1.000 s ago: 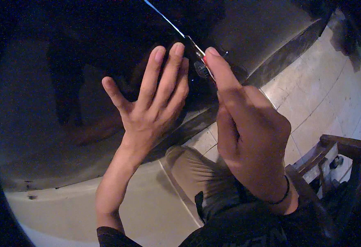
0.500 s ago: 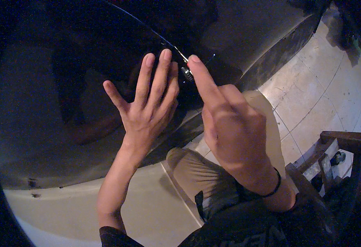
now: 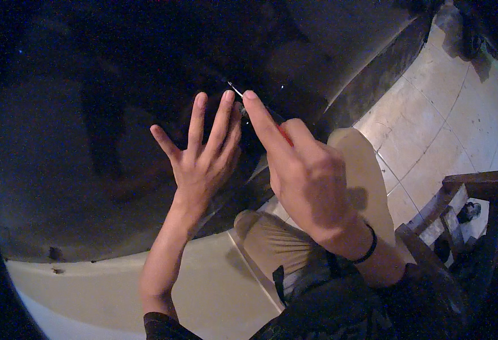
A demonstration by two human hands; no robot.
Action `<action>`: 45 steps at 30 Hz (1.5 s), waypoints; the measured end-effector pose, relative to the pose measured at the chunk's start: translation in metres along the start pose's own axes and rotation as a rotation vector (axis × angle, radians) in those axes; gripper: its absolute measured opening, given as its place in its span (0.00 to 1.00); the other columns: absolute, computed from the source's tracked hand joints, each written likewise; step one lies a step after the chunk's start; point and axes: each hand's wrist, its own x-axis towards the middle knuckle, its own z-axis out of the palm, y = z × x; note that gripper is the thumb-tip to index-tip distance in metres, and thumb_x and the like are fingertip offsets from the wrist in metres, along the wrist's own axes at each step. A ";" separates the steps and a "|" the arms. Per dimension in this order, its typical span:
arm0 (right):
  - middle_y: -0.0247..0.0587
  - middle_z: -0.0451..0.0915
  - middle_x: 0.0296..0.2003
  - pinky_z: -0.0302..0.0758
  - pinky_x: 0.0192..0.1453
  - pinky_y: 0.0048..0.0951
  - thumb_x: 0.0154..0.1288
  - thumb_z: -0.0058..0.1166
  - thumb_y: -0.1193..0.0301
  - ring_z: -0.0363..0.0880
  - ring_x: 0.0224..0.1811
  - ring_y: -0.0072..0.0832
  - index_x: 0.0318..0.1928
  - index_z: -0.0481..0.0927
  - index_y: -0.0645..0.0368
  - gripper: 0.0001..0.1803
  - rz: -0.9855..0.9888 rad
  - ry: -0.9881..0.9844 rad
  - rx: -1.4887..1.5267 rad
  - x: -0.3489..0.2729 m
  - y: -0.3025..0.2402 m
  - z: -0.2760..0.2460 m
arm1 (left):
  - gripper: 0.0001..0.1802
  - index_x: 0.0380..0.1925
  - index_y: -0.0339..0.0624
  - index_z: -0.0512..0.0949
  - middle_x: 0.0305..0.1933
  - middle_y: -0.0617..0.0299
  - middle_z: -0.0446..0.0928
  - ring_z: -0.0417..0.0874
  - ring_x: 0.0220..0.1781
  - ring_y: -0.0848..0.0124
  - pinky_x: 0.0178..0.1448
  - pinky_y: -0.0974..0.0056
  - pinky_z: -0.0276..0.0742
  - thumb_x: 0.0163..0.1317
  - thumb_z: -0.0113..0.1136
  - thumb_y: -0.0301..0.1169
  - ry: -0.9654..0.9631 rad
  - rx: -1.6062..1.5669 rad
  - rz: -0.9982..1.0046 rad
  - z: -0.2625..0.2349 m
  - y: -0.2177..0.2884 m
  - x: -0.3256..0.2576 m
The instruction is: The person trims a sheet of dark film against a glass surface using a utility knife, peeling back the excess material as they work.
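Observation:
My left hand lies with fingers spread, palm down, over a dark glossy surface. Its thumb side is partly hidden. In my closed right hand is a slim tool with a thin bright metal tip and a red part showing between the fingers. My right index finger stretches along this tool, its fingertip near the base of the metal. The tip points up and left, just beside my left hand's fingertips. Darkness hides whether it touches the surface. A small dark ridged piece shows dimly between both hands.
Below the dark surface runs a cream-coloured panel. My bent legs in tan trousers are beneath my arms. Light floor tiles lie at the right, with a dark wooden frame standing on them.
The tool's tip and my right hand have shifted left and slightly down. My left hand has come down a little in view. The bright thin line above the tip no longer shows.

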 end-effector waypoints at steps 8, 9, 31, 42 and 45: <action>0.38 0.77 0.33 0.83 0.35 0.40 0.66 0.62 0.80 0.83 0.28 0.40 0.77 0.74 0.40 0.40 0.060 -0.124 -0.131 0.005 -0.008 -0.003 | 0.20 0.60 0.68 0.85 0.81 0.78 0.70 0.66 0.85 0.65 0.80 0.13 0.23 0.70 0.55 0.42 -0.027 0.003 -0.019 0.000 0.004 0.000; 0.38 0.77 0.33 0.83 0.35 0.41 0.66 0.62 0.79 0.84 0.29 0.40 0.77 0.74 0.39 0.39 0.057 -0.117 -0.130 0.007 -0.005 0.000 | 0.20 0.60 0.68 0.85 0.81 0.78 0.70 0.67 0.84 0.67 0.80 0.13 0.23 0.70 0.55 0.42 -0.033 0.015 -0.016 0.002 0.005 0.000; 0.48 0.87 0.57 0.83 0.48 0.35 0.74 0.52 0.82 0.86 0.39 0.39 0.69 0.81 0.62 0.25 0.011 -0.099 0.040 -0.031 0.029 -0.021 | 0.22 0.60 0.66 0.85 0.81 0.79 0.70 0.68 0.83 0.73 0.81 0.13 0.26 0.67 0.57 0.41 0.028 0.051 -0.025 0.009 0.009 0.002; 0.50 0.88 0.39 0.83 0.44 0.38 0.71 0.53 0.82 0.85 0.33 0.40 0.72 0.80 0.55 0.30 -0.005 -0.057 0.123 -0.005 0.016 -0.007 | 0.20 0.57 0.66 0.86 0.80 0.80 0.71 0.68 0.83 0.71 0.80 0.12 0.26 0.68 0.57 0.42 0.045 0.029 -0.009 0.009 0.007 -0.001; 0.49 0.87 0.37 0.82 0.42 0.39 0.70 0.53 0.82 0.83 0.31 0.41 0.73 0.79 0.53 0.31 0.003 -0.045 0.058 -0.007 0.015 -0.005 | 0.20 0.58 0.67 0.86 0.80 0.80 0.70 0.68 0.83 0.71 0.80 0.12 0.26 0.67 0.57 0.42 0.027 0.029 -0.003 0.007 0.007 -0.001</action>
